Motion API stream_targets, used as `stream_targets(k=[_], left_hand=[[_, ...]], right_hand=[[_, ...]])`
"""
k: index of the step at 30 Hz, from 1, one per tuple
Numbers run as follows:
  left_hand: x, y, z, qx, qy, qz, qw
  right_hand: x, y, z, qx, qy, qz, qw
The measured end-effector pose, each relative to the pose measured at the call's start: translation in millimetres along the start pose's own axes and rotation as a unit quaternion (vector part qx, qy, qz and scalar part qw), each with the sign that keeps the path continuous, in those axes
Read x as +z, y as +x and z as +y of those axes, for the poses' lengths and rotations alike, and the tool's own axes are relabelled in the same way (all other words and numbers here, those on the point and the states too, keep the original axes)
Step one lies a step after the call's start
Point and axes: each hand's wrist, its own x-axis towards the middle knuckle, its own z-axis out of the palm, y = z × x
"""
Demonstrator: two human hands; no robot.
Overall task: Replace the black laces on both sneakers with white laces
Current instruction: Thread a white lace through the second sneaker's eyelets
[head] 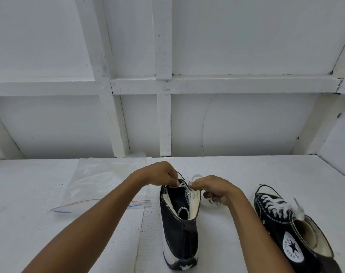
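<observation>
Your left hand [163, 173] and right hand [213, 189] meet at the toe end of the open sneaker [179, 229], heel toward you, each pinching the white lace [182, 185] to thread its first eyelets; the white-laced sneaker [286, 219] sits to its right.

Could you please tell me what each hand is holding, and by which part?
The left hand and right hand each pinch the white lace in their fingertips, near the front eyelets of the middle sneaker.
</observation>
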Motion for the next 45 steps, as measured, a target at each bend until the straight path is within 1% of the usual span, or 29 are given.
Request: stream_targets(k=[2, 5, 10, 13, 17, 22, 25, 28, 29, 31, 33, 34, 36, 40, 43, 45], left_hand=[[0, -1, 2, -0.003, -0.008, -0.009, 1.0], [2, 0, 3, -0.009, -0.031, -0.019, 0.999], [-1, -3, 3, -0.016, -0.053, -0.006, 0.998], [-4, -5, -1, -0.026, -0.075, 0.007, 0.997], [-6, -7, -4, -0.039, -0.09, 0.028, 0.995], [-6, -7, -8, -0.04, -0.113, 0.03, 0.992], [-5, -6, -9, -0.042, -0.113, 0.034, 0.992], [-4, -5, -10, -0.045, -0.117, 0.041, 0.991], [-4, -5, -10, -0.046, -0.119, 0.045, 0.991], [-6, -6, -12, -0.048, -0.121, 0.053, 0.99], [-7, -7, -13, -0.049, -0.116, 0.056, 0.99], [-7, -7, -14, -0.049, -0.114, 0.056, 0.991], [-8, -8, -16, -0.051, -0.113, 0.058, 0.991], [-10, -11, -20, -0.055, -0.119, 0.057, 0.99], [-11, -15, -24, -0.057, -0.122, 0.059, 0.989], [-13, -17, -25, -0.06, -0.125, 0.064, 0.988]], right_hand=[[0, 2, 0, 0.008, -0.002, -0.013, 1.0], [-1, 5, 2, -0.016, 0.022, -0.038, 0.999], [-5, 7, 6, -0.035, 0.046, -0.02, 0.998], [-8, 7, 9, -0.026, 0.017, -0.033, 0.999], [-9, 5, 10, -0.014, 0.013, -0.041, 0.999], [-11, -6, 7, 0.013, -0.019, -0.042, 0.999], [-10, -6, 7, 0.039, -0.072, -0.04, 0.996], [-9, -4, 4, 0.056, -0.104, -0.007, 0.993], [-10, 0, 3, 0.053, -0.1, 0.021, 0.993], [-12, 13, 6, 0.035, -0.102, 0.107, 0.988], [-16, 30, 11, 0.008, -0.159, 0.189, 0.969], [-16, 35, 13, 0.0, -0.199, 0.209, 0.958], [-13, 40, 17, -0.013, -0.263, 0.209, 0.942], [-2, 50, 22, -0.077, -0.354, 0.161, 0.918], [-1, 56, 24, -0.074, -0.375, 0.187, 0.905], [-4, 58, 23, -0.072, -0.36, 0.197, 0.909]])
